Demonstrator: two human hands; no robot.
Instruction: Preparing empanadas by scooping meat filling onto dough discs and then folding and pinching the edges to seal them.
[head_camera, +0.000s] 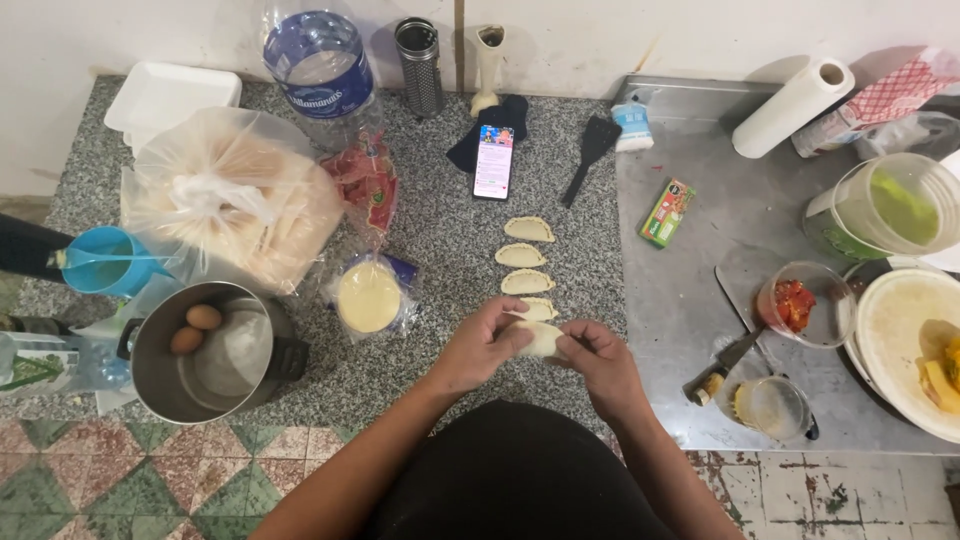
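Pale folded dough pastry (540, 339) sits pinched btwn both hands, just above grey speckled stone surface (440, 230), long axis running left-right. Left hand (483, 345) grips its left end, right hand (600, 362) its right; both equally near. Four finished pastries (527, 256) lined up just beyond.

A phone (494, 161) with a lit pink and white screen lies near the back edge of the granite counter (430, 230), with a red snack packet (368, 185) to its left and a big clear bottle with a blue label (322, 70) at the back edge. A clear bag of round dough discs (369, 297) lies mid-counter, and a large clear bag of flat breads (235, 195) sits towards the left edge. On the steel counter (700, 300), a small green and orange box (667, 212) lies near the left edge, and a red and white checked packet (895, 92) sits in the back right corner.
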